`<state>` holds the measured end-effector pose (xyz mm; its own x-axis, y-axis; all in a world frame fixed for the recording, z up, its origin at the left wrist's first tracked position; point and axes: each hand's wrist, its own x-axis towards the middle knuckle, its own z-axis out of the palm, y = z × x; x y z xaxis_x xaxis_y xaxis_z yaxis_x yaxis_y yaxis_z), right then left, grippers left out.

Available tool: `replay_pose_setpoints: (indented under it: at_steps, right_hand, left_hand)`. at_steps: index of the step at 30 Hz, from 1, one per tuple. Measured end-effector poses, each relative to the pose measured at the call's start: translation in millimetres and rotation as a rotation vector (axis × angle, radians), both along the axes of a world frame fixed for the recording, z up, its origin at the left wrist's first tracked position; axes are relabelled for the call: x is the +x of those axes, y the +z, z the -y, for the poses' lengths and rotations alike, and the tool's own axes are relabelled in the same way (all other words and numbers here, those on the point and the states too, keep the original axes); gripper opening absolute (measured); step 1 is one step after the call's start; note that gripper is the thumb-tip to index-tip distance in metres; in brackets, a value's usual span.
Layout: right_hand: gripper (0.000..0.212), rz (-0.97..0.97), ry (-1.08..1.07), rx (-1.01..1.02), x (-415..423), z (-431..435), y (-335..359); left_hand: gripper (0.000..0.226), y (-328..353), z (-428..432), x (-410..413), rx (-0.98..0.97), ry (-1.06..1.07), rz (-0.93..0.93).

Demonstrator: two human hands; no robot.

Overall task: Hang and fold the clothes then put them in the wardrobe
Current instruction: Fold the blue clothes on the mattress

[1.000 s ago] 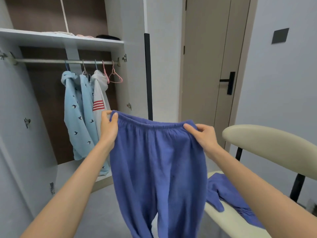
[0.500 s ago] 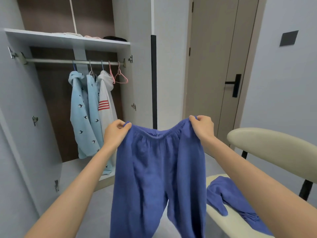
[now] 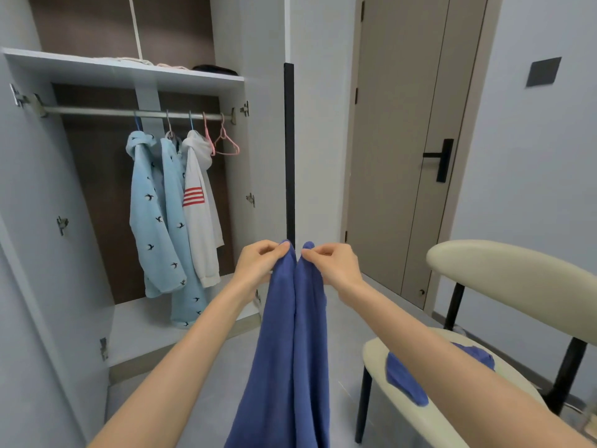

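Blue trousers [image 3: 287, 344] hang in front of me, folded lengthwise with the two waistband ends brought together at the top. My left hand [image 3: 258, 261] pinches the left waistband end and my right hand [image 3: 332, 263] pinches the right one, the hands almost touching. A second blue garment [image 3: 403, 379] lies on the seat of the cream chair [image 3: 504, 273], partly hidden by my right forearm. The open wardrobe [image 3: 122, 71] stands ahead on the left, its rail [image 3: 97, 111] carrying two light blue bird-print shirts [image 3: 151, 221] and a white top with red stripes [image 3: 197, 208].
An empty pink hanger [image 3: 227, 143] hangs at the rail's right end. Folded items lie on the upper shelf. A closed beige door [image 3: 407, 140] with a black handle stands to the right of the wardrobe. Grey floor [image 3: 200, 399] lies between wardrobe and chair.
My hands have come together from a spread-out hold, closing the waistband and folding the trousers in half lengthwise. The view has shifted slightly down and left.
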<state>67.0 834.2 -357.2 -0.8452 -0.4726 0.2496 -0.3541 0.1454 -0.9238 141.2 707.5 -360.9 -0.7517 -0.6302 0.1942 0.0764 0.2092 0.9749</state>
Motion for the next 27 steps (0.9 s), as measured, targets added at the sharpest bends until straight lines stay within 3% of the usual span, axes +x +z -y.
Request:
replay_pose_setpoints:
  at_steps: [6,9,11,15,22,27]
  right_hand:
    - [0.019,-0.147,0.106,0.048,6,-2,-5]
    - [0.025,-0.103,0.172,0.062,4,-5,-6]
    - [0.027,-0.068,0.227,0.039,2,-9,-6]
    - [0.009,-0.083,0.217,-0.069,0,-11,-11]
    - [0.017,-0.214,0.104,-0.069,-5,-11,-16]
    - [0.036,-0.219,0.142,-0.006,-17,-25,-21]
  left_hand:
    - [0.025,-3,-8,1,-0.229,0.001,0.027]
    - [0.019,-4,-7,3,-0.295,-0.034,0.019]
    - [0.017,-5,-6,4,-0.27,-0.067,0.024]
    - [0.026,-5,-9,1,-0.173,-0.147,0.03]
    - [0.011,-12,-12,-3,-0.192,-0.184,0.007]
    - [0.008,-16,-6,-5,-0.047,-0.192,-0.035]
